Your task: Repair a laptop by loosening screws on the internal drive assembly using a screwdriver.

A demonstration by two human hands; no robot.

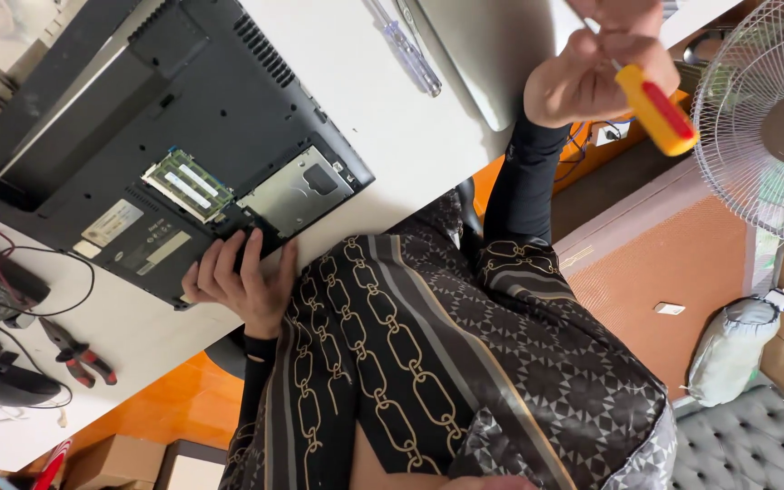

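A black laptop (165,118) lies bottom-up on the white table (383,127). Its service hatch is off, showing a green memory module (188,184) and a silver drive bay (297,192). My left hand (238,277) rests on the laptop's near edge, its fingers curled over the rim just below the drive bay. My right hand (592,77) is raised off to the right past the table edge, closed around a screwdriver with a yellow and red handle (657,109). The screwdriver's tip is hidden.
A clear-handled screwdriver (407,50) and a closed silver laptop (483,45) lie at the far side of the table. Red-handled pliers (79,352), black cables and a dark mouse (6,381) sit at the left. A white fan (764,118) stands at the right, with cardboard boxes (111,458) below.
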